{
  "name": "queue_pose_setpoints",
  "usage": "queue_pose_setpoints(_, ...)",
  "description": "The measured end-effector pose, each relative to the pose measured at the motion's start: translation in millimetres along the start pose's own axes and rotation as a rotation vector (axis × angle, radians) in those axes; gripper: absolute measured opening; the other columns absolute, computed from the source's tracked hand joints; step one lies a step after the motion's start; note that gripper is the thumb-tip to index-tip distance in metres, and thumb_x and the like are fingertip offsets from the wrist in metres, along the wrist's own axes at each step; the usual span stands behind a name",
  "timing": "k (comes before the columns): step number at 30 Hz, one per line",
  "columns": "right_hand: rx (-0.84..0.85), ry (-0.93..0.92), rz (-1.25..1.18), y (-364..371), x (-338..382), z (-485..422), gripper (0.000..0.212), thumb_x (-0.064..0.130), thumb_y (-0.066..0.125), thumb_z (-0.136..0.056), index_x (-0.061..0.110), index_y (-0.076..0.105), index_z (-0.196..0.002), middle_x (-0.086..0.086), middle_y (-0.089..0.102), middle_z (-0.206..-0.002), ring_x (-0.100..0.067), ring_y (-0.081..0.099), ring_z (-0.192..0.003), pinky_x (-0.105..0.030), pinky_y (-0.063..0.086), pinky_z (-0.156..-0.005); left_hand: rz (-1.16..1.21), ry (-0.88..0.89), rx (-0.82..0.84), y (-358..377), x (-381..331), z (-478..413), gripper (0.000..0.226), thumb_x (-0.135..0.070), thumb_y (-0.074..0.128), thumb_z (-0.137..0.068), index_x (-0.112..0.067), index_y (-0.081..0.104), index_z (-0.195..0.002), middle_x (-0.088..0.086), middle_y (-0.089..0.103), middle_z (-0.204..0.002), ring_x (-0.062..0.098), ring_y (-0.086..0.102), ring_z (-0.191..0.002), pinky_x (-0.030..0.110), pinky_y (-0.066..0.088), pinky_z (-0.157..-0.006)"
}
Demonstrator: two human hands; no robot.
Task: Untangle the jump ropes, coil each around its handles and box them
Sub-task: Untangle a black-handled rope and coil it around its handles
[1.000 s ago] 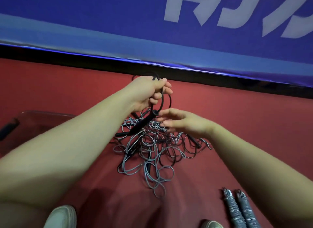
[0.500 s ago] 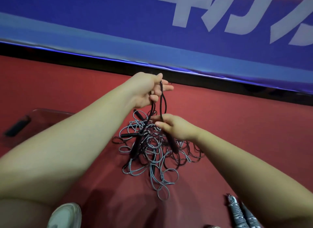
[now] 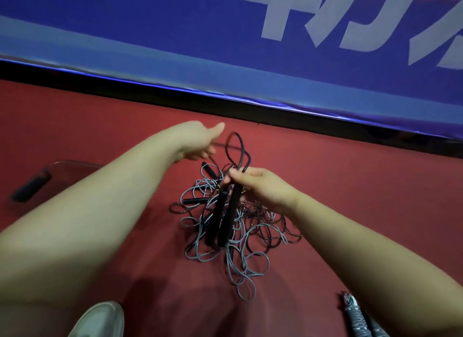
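Since half a second ago, the left hand (image 3: 198, 142) has let go of the top of the loop and moved away to the left. The right hand (image 3: 260, 186) has come up and gathered both handles together.

Now the right hand is clamped around the upper ends of the two long black handles (image 3: 223, 219). They hang side by side, with their long axis almost straight down and leaning a little to the left, just above the tangled heap of grey and black ropes (image 3: 260, 226) on the red floor (image 3: 350, 186). From the top of this hand, the thin black cord loop (image 3: 238, 146) stands upward. One strand of it runs to the left, toward the left hand.

The left hand shows a straight thumb, but its fingers are blurred and partly hidden. We cannot tell if they pinch the strand or only touch it.

We judge that the next move is winding the cord around the handles. The free cord lies above and to the left of the right hand, so the left hand is the nearer one to guide it. How much of this cord is caught in the heap below, we cannot see.

The clear plastic box (image 3: 72, 171) waits on the left, and one already coiled grey rope (image 3: 355, 316) lies at the lower right.
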State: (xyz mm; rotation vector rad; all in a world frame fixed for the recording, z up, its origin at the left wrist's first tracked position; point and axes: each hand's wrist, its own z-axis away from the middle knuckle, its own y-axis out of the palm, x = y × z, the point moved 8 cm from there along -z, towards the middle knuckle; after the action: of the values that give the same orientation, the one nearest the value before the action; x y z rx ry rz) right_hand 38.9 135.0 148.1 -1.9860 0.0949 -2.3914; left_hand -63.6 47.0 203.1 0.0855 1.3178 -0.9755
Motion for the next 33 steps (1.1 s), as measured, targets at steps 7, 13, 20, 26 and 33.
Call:
queue_pose_setpoints(7, -0.411, -0.008, -0.572, -36.4, 7.3, -3.3, 0.028, 0.029, 0.052, -0.095, 0.018, 0.066, -0.073, 0.005, 0.066, -0.065, -0.008, 0.061, -0.065, -0.018, 0.050, -0.057, -0.210, 0.038, 0.363, 53.1, 44.0, 20.8, 0.071, -0.017, 0.064, -0.089, -0.016, 0.026, -0.149, 0.000, 0.053, -0.128, 0.015, 0.050, -0.120, 0.024, 0.036, -0.102)
queue_pose_setpoints(13, -0.497, -0.064, -0.725, -28.4, 14.2, -6.3, 0.030, 0.029, 0.051, -0.096, 0.018, 0.070, -0.076, 0.004, 0.068, -0.069, -0.008, 0.059, -0.062, -0.015, 0.048, -0.053, -0.567, 0.195, -0.069, 65.6, 19.8, 10.4, 0.070, -0.033, 0.046, -0.097, -0.018, 0.005, -0.152, 0.012, 0.027, -0.151, 0.033, 0.032, -0.136, 0.043, 0.031, -0.110)
queue_pose_setpoints(20, -0.431, -0.068, -0.565, -23.0, 23.1, -4.8, 0.023, 0.037, 0.052, -0.094, 0.024, 0.070, -0.089, 0.008, 0.067, -0.077, -0.004, 0.058, -0.065, -0.018, 0.042, -0.062, -0.662, 0.388, -0.317, 48.3, 4.0, 11.7, 0.034, -0.019, 0.044, -0.096, -0.015, 0.040, -0.129, 0.010, 0.055, -0.118, 0.031, 0.055, -0.098, 0.034, 0.037, -0.068)
queue_pose_setpoints(26, -0.467, -0.098, -1.085, -26.7, 13.9, 3.2, 0.028, 0.030, 0.050, -0.096, 0.005, 0.062, -0.103, -0.001, 0.044, -0.071, -0.005, 0.042, -0.049, -0.015, 0.041, -0.043, -0.735, 0.483, -0.355, 50.1, -0.5, 9.6, 0.029, -0.016, 0.044, -0.096, -0.018, 0.043, -0.125, 0.004, 0.057, -0.116, 0.027, 0.056, -0.095, 0.033, 0.036, -0.063)
queue_pose_setpoints(33, -0.469, -0.131, -1.464, -11.8, 10.8, 2.5, 0.024, 0.011, 0.050, -0.096, -0.003, 0.058, -0.079, -0.011, 0.053, -0.063, -0.016, 0.060, -0.045, -0.025, 0.057, -0.052, -0.584, 0.385, -0.343, 45.6, 13.4, 1.7, 0.028, -0.020, 0.046, -0.096, -0.020, 0.046, -0.124, 0.005, 0.059, -0.111, 0.029, 0.058, -0.093, 0.037, 0.045, -0.067)
